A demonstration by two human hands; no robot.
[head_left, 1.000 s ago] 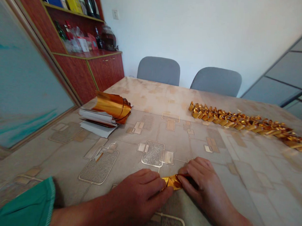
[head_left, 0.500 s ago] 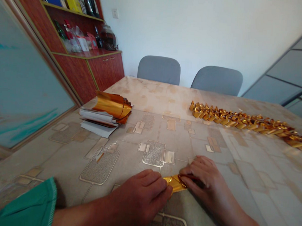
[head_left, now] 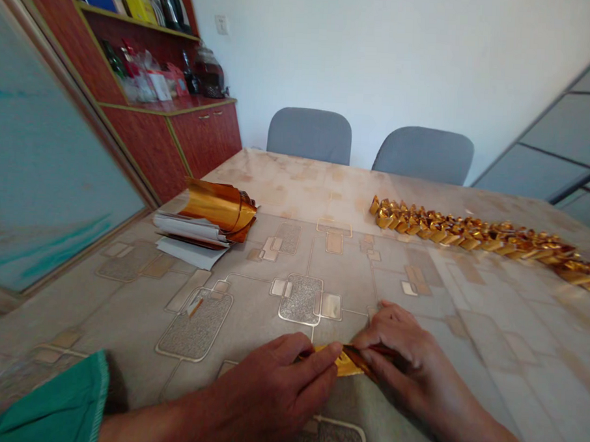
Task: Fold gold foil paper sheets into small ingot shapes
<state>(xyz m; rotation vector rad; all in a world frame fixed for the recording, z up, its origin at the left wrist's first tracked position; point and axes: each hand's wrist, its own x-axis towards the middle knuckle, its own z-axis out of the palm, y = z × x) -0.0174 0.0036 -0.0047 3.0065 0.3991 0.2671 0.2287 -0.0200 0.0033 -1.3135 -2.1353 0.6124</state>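
A small folded piece of gold foil paper (head_left: pixel 350 365) lies low over the table's near edge, between my two hands. My left hand (head_left: pixel 288 377) has its fingers closed on the left end, with the index finger stretched across the top of the foil. The right end is pinched between the thumb and fingers of my right hand (head_left: pixel 401 356). Both hands cover much of the paper, so its full shape is hidden. A stack of gold foil sheets with white backs (head_left: pixel 217 208) lies curled further off to the left.
Rows of folded gold foil pieces (head_left: pixel 470 232) stretch along the table's right side. The patterned tablecloth (head_left: pixel 252 297) carries a tiny orange-and-white scrap (head_left: pixel 194 306). Two grey chairs (head_left: pixel 309 135) stand at the far edge. A red cabinet (head_left: pixel 205 135) is at the back left.
My left index finger has moved right across the top of the foil, and less of the foil shows between my hands. My right hand stays pinched on its end.
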